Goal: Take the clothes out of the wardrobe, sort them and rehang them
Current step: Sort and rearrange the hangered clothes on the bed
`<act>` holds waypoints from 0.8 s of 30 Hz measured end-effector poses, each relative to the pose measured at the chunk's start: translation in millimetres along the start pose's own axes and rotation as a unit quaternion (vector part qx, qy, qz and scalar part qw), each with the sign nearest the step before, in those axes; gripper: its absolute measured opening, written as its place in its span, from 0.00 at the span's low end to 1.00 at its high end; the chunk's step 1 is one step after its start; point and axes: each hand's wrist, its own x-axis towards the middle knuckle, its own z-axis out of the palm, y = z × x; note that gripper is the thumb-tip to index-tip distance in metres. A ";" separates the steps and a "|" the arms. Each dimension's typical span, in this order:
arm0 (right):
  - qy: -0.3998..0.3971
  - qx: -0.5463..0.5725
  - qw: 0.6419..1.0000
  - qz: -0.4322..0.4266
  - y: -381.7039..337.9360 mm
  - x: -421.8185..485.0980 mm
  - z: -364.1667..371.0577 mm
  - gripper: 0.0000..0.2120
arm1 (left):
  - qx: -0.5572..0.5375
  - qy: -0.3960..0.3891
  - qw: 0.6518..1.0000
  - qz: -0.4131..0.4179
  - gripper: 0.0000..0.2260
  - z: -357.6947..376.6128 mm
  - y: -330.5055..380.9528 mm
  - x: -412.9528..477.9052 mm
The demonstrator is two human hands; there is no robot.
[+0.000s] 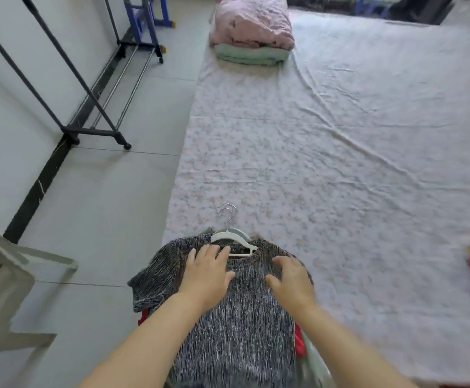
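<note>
Sweater is lying on its hanger on the bed; left grip and right grip are pressing it flat, fingers apart, probably smoothing it for sorting

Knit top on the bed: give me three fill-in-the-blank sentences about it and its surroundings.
The left hand and right hand rest on the ____ knit top.
Its hanger is ____ plastic.
Far off, a pink quilt lies on a folded ____ blanket.
Missing: grey, white, green.
</note>
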 end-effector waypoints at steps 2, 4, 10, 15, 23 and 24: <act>0.014 -0.003 1.000 0.013 0.0 -31.4 -17.1 0.21 | 0.014 -0.005 0.999 0.032 0.26 -17.2 16.5 -20.3; 0.038 -0.002 0.999 0.025 3.5 -66.0 -33.3 0.21 | 0.024 -0.002 0.997 0.070 0.27 -34.1 36.1 -40.8; 0.123 0.000 0.988 0.098 39.1 -177.2 -74.6 0.20 | 0.072 -0.004 0.975 0.208 0.26 -67.6 112.1 -96.1; 0.167 0.001 0.969 0.180 92.9 -266.1 -108.8 0.23 | 0.112 -0.021 0.941 0.318 0.25 -63.9 201.6 -137.0; 0.239 0.031 0.920 0.308 217.6 -405.8 -151.7 0.22 | 0.168 -0.038 0.875 0.452 0.22 -7.3 363.7 -204.9; 0.241 0.031 0.915 0.323 236.3 -420.9 -155.6 0.22 | 0.173 -0.040 0.869 0.462 0.22 3.1 385.1 -213.1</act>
